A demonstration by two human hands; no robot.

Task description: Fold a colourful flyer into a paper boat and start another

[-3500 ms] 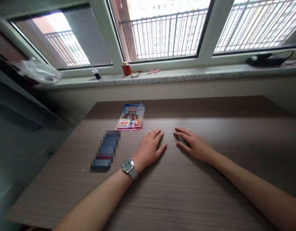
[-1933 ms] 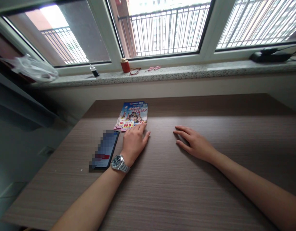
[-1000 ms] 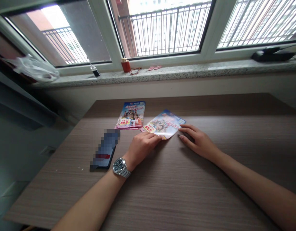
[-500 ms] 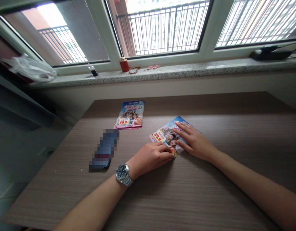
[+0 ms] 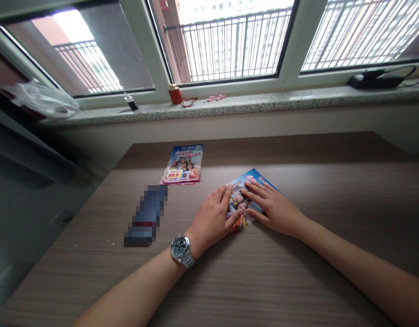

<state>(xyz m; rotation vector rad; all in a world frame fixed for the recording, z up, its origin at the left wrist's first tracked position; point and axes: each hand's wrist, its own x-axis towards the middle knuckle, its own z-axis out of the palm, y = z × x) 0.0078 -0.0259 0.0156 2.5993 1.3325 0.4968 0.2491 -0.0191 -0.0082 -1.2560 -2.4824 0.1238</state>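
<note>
A colourful printed flyer [image 5: 253, 177] lies at a slant on the wooden table, its blue top edge pointing away to the right. My left hand [image 5: 214, 217], with a metal watch [image 5: 182, 250] on the wrist, rests over the flyer's left side, fingers stretched forward and thumb apart. Across the flyer's right part lies my right hand [image 5: 277, 206], palm down with fingers spread. Both hands cover much of the print. Further back to the left sits a small stack of similar flyers [image 5: 185, 163], showing a price of 89.9 or 69.9.
A pixelated dark phone-like object [image 5: 147, 215] lies left of my left hand on the table [image 5: 264, 281]. Along the granite sill [image 5: 264, 104] stand a red container [image 5: 175, 94], a small dark bottle [image 5: 131, 102], a plastic bag [image 5: 42, 100] and a black power strip [image 5: 376, 81].
My left hand has gone from bent fingers at the flyer's near edge to lying stretched over its left side, covering the price. My right hand stays on the flyer, shifted slightly.
</note>
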